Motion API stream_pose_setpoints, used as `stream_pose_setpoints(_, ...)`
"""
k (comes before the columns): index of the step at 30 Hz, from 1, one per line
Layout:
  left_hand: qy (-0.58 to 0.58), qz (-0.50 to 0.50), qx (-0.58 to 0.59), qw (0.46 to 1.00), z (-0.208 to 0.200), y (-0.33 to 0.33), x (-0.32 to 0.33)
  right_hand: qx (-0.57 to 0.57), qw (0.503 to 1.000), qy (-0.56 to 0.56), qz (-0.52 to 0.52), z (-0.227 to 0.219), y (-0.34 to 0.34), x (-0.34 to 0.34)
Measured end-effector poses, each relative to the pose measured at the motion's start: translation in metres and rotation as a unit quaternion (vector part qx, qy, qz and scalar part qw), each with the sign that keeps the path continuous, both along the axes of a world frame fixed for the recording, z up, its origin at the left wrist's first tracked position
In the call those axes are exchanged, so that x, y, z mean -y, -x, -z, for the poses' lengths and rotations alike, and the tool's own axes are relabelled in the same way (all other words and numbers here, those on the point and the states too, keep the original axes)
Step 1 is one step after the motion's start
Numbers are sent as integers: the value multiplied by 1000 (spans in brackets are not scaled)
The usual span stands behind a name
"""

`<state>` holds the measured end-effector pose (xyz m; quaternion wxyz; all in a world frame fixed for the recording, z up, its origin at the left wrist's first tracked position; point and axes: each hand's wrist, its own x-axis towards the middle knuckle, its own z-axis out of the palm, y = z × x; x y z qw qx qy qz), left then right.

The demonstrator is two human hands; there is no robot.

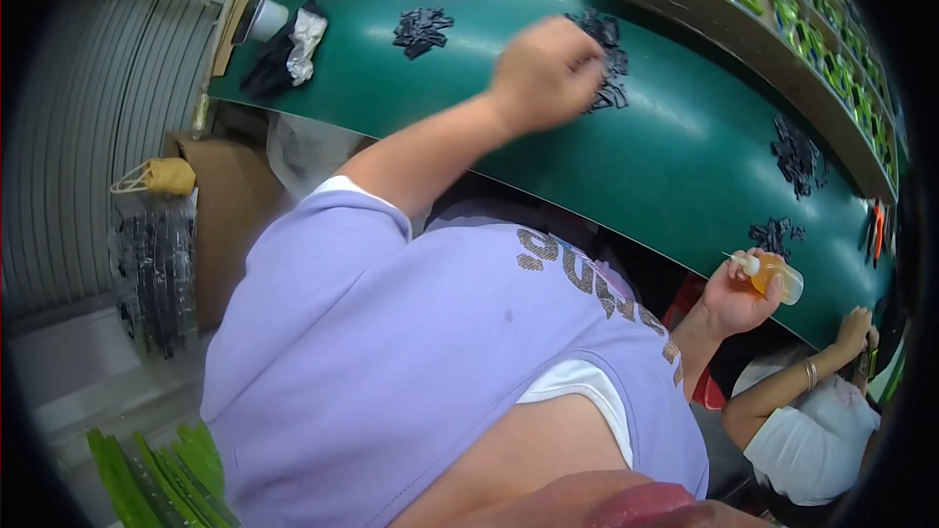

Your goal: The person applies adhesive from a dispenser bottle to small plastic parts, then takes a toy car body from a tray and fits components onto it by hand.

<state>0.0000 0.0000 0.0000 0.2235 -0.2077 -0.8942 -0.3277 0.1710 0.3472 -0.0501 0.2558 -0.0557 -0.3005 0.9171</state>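
A green work surface is being seen curving across the upper half of the frame, w/ several piles of small black parts lying on it. The left hand, at upper centre, is being held over one pile of black parts – it's blurred, fingers curled together, but whether a part is being pinched cannot be told. At centre right, near the surface's lower edge, a small bottle of amber liquid is being gripped by the right hand, fingers clamped round it, nozzle pointing left. Another pile is lying just above the bottle. At lower right, another person's hand w/ a bracelet is being rested at the surface's edge – a white sleeve below it.
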Motion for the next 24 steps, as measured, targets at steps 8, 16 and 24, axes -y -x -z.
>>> stream_pose_setpoints(8, 125, -271, 191, 935, -10, 50, 164, 55, 996, -52, 36, -21, 26, 51)
stream_pose_setpoints(16, -90, -175, 264, 944, 8, 50, 169, 37, 994, -101, -6, -28, 40, 79)
stream_pose_setpoints(24, -277, 166, 399, 858, -39, -14, 30, 43, 989, -139, 14, -46, 67, 102)
